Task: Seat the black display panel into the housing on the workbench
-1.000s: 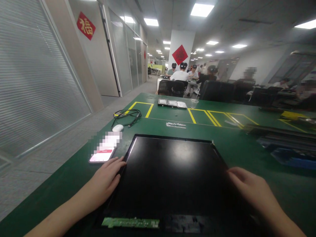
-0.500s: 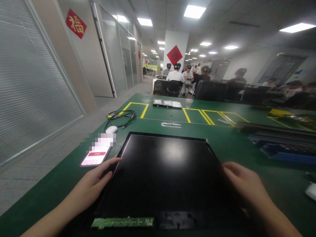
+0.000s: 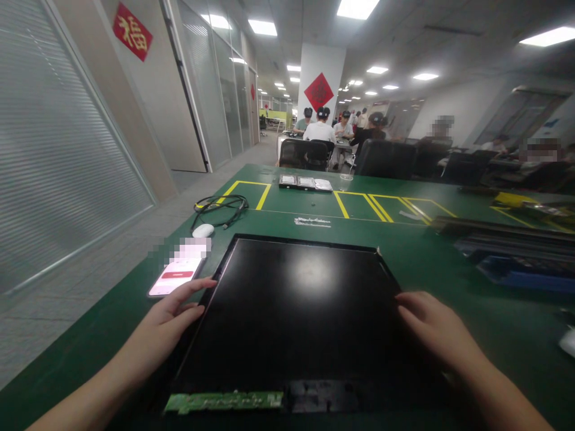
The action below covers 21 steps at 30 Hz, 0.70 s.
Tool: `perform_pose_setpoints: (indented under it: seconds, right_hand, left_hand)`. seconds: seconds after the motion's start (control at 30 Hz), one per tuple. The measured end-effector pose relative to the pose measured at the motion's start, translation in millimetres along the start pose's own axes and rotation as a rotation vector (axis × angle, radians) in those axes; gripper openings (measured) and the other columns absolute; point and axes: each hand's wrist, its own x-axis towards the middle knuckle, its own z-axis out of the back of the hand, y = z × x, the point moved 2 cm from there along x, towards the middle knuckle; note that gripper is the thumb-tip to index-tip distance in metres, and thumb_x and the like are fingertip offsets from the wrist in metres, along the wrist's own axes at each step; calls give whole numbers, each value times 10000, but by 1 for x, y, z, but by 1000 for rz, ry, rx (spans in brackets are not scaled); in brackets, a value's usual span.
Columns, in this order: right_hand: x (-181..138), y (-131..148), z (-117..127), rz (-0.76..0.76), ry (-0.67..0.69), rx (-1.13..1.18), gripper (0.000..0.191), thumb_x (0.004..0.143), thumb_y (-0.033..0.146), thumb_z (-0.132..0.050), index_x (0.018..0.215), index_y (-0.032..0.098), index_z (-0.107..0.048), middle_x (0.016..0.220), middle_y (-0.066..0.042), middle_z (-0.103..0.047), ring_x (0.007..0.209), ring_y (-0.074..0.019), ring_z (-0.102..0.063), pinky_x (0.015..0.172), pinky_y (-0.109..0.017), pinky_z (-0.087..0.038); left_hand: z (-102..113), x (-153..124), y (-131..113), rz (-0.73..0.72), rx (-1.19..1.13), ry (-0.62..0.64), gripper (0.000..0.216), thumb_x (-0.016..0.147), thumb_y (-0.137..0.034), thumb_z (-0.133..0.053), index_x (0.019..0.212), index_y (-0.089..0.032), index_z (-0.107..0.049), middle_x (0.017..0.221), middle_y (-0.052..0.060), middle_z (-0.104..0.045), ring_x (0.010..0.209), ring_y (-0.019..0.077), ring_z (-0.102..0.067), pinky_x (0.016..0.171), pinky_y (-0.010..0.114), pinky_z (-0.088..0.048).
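A black LCD screen panel (image 3: 291, 299) in a thin dark frame lies in front of me on the green table. Along its near edge runs a narrow green circuit board (image 3: 224, 401), beside a dark strip. My left hand (image 3: 173, 314) is closed on the panel's left edge, with the forefinger and thumb at the rim. On the opposite side my right hand (image 3: 433, 320) holds the right edge, thumb towards the screen; its other fingers are partly hidden. A lit phone (image 3: 177, 275) lies just beyond my left hand.
A white mouse (image 3: 203, 230) and a coiled black cable (image 3: 220, 209) lie at the left. Hard drives (image 3: 305, 182) and a clear cup (image 3: 345, 178) stand at the table's far edge. Blue and black parts (image 3: 525, 269) lie on the right. Several people sit at tables beyond.
The camera view has shifted slightly. The right hand sits a little further in along the panel's right edge; the left hand keeps its place at the left edge.
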Motion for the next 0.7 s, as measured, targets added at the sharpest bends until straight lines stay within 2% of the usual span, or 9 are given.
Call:
perform_pose_setpoints:
  seconds: [0.17, 0.27, 0.47, 0.57, 0.7]
  right_hand:
    - [0, 4, -2, 4, 15, -28, 435, 826, 445, -465, 1102, 222, -718, 1180, -109, -690, 1049, -278, -667, 903, -411, -513]
    - [0, 5, -3, -1, 29, -37, 476, 833, 450, -452, 1147, 193, -700, 1199, -127, -671, 1057, -283, -662, 907, -416, -513]
    - [0, 5, -3, -8, 57, -34, 482, 851, 454, -435, 1169, 186, -679, 1222, -129, -646, 1074, -276, -648, 915, -406, -504]
    - [0, 5, -3, -15, 62, -37, 480, 857, 449, -431, 1180, 186, -671, 1226, -126, -641, 1069, -274, -648, 910, -405, -503]
    - [0, 4, -4, -11, 63, -29, 477, 861, 447, -427, 1179, 181, -662, 1224, -127, -639, 1072, -274, -644, 916, -412, -499]
  left_hand:
    - [-8, -6, -9, 122, -141, -130, 332, 769, -232, -688, 1094, -291, -665, 1066, 0, -787, 852, 253, -782, 633, 325, -633]
    - [-16, -11, -17, 249, -255, -145, 323, 801, -167, -626, 1101, -286, -631, 936, -13, -795, 720, 235, -788, 566, 325, -631]
    - [-25, -13, -20, 347, -411, -191, 307, 828, -146, -596, 1097, -292, -625, 832, -21, -794, 611, 220, -779, 529, 318, -627]
    - [-25, -10, -13, 350, -465, -192, 327, 803, -153, -636, 1092, -305, -631, 801, -26, -794, 603, 217, -777, 533, 308, -626]
    - [-24, -7, -3, 299, -481, -134, 382, 756, -135, -702, 1086, -308, -619, 724, -27, -782, 583, 234, -774, 530, 327, -628]
